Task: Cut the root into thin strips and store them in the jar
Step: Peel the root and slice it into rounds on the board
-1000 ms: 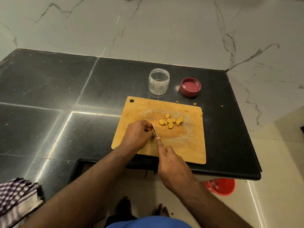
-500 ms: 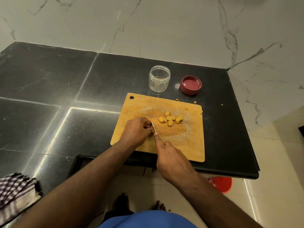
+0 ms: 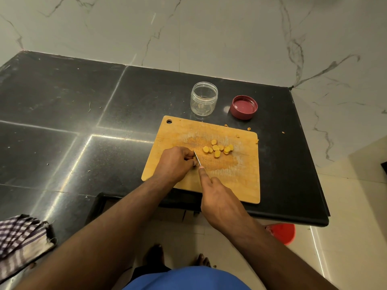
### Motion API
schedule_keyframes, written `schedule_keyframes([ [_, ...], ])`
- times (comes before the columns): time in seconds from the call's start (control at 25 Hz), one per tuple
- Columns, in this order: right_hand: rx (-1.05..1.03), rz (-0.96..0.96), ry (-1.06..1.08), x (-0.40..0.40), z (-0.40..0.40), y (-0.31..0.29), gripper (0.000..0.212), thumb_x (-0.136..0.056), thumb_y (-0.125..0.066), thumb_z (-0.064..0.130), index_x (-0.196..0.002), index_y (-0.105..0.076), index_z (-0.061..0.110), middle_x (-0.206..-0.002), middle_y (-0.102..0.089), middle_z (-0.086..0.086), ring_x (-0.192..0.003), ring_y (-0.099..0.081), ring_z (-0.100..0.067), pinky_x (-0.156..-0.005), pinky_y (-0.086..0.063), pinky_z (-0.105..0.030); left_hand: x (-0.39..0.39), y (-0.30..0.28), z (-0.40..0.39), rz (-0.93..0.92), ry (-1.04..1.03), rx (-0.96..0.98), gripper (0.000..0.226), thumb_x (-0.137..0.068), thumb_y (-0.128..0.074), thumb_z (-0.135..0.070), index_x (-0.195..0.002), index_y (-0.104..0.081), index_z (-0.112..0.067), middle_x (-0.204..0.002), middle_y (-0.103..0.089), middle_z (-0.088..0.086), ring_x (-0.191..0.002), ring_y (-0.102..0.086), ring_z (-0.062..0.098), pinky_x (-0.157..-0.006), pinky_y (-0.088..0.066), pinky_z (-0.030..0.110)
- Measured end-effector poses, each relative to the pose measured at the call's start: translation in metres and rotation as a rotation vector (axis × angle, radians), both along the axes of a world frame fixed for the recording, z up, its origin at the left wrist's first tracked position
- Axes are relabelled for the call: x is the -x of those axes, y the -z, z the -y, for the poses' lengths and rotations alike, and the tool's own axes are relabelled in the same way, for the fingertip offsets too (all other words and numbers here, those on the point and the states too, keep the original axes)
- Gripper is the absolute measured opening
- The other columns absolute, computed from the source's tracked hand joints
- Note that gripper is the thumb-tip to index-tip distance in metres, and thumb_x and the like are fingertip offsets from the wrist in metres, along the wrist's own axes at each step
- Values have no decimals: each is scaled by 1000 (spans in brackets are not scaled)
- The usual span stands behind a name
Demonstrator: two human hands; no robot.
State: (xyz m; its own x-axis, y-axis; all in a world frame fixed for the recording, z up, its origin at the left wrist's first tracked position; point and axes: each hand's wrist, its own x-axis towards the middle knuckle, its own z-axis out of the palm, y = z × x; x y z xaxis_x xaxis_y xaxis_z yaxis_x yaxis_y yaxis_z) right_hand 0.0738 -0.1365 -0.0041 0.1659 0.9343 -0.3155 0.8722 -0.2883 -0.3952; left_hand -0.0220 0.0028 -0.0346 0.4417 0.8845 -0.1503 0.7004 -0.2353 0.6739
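A wooden cutting board lies on the black counter. Several yellow round root slices sit near its middle. My left hand curls over the rest of the root at the board's left side; the root itself is almost wholly hidden under the fingers. My right hand holds a knife, forefinger stretched along the blade's back, the blade right beside my left fingertips. An open clear jar stands behind the board. Its dark red lid lies upside down to the jar's right.
Small yellow scraps lie past the board's far right edge. The black counter stretches left and ends at a marble wall behind. A checked cloth lies at the near left. A red bucket stands on the floor below the counter edge.
The camera view shifted slightly. Both hands stay in the same spot on the board, the knife still against the root by my left fingertips.
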Motion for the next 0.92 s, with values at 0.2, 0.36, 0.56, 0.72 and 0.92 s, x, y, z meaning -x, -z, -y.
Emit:
schedule_keyframes([
  [0.2, 9, -14, 11, 0, -2, 0, 74, -99, -38, 11, -157, 4, 26, -114, -48, -7, -84, -52, -19, -64, -39, -30, 0, -2, 1, 9, 2, -13, 21, -91, -70, -23, -111, -77, -20, -101, -76, -3, -86, -65, 9, -76, -54, 28],
  [0.36, 23, -47, 19, 1, 2, 0, 74, -98, -39, 10, -157, 3, 26, -115, -48, -6, -84, -51, -17, -64, -39, -29, -1, -2, 2, 8, 16, -16, 23, -92, -68, -21, -114, -77, -18, -106, -76, -3, -87, -63, 8, -75, -52, 25],
  [0.56, 44, -75, 37, -4, -15, 4, 74, -97, -38, 8, -158, 1, 27, -121, -50, -8, -94, -53, -22, -75, -47, -34, -1, -1, 1, 2, 22, -3, 21, -93, -67, -22, -111, -78, -18, -106, -76, -6, -89, -63, 7, -73, -47, 20],
  [0.72, -3, -164, 69, -1, 1, 8, 70, -100, -37, 12, -158, 0, 28, -115, -51, -4, -92, -52, -18, -79, -49, -36, -1, 0, 3, 8, -16, -21, 29, -92, -71, -24, -119, -73, -14, -111, -75, -1, -98, -65, 9, -79, -47, 19],
  [0.92, -54, -206, 88, -2, 27, 13, 64, -104, -36, 19, -158, -2, 30, -114, -51, 1, -89, -50, -11, -75, -46, -29, -1, 2, 2, 14, -23, -20, 35, -91, -73, -26, -123, -70, -13, -113, -74, 0, -101, -66, 10, -85, -51, 22],
])
